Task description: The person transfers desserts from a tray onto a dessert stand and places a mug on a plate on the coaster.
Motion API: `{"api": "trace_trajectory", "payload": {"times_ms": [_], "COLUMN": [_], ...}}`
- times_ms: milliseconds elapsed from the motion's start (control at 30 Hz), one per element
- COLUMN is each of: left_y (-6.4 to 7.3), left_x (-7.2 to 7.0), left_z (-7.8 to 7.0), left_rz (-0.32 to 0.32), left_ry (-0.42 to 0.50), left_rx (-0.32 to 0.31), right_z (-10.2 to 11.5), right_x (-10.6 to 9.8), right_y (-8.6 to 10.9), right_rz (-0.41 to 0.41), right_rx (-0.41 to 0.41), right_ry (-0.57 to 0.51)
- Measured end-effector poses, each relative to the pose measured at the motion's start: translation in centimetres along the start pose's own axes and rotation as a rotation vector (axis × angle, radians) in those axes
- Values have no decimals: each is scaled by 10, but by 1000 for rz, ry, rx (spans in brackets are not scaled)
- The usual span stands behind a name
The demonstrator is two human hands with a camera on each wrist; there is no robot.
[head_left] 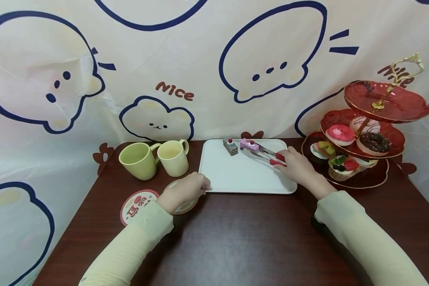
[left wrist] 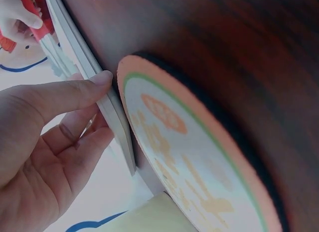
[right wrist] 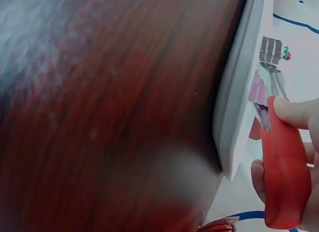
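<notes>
Cartoon-printed cloth backs the dark table, and there's the white tray along its far side! Left hand pinches the tray's near-left corner; right hand grips red-handled tongs, tips flanking a purple cake slice at the tray's far edge, just beside a brown slice!

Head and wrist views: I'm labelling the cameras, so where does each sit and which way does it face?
Head: on the head, looking forward and down at the white tray; left hand, right hand and sleeves show.
Left wrist: on that wrist, facing the tray's edge and a coaster; left hand large, right hand beyond.
Right wrist: on that wrist, facing the tongs; right hand shows.
Head and right wrist both show the grey cake slice.
</notes>
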State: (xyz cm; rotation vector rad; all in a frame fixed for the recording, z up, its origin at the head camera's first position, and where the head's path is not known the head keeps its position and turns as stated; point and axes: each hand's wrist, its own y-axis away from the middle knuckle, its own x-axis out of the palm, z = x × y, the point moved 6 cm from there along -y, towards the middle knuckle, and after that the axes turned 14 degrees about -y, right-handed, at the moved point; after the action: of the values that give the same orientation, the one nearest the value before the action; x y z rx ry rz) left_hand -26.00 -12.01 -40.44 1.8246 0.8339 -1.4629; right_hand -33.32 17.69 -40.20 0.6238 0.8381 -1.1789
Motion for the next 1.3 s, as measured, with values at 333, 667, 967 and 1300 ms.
{"api": "trace_trajectory", "payload": {"times_ms": [333, 667, 967, 1300], "left_y": [-1, 0, -6, -3], "left_x": [1, 1, 10, 3], "left_z": [1, 1, 10, 3], "left_rz": [6, -19, -35, 8], "left_ry": [-13, -10, 19, -14], "left_rx": [-3, 23, 40, -6], "right_z": [0, -1, 3, 6], "right_x": [6, 7, -1, -18], "right_y": [-6, -5, 2, 19], "right_rz": [-11, -8, -8, -39], "right_rx": [0, -3, -10, -42], "right_ry": [3, 11, 17, 21]}}
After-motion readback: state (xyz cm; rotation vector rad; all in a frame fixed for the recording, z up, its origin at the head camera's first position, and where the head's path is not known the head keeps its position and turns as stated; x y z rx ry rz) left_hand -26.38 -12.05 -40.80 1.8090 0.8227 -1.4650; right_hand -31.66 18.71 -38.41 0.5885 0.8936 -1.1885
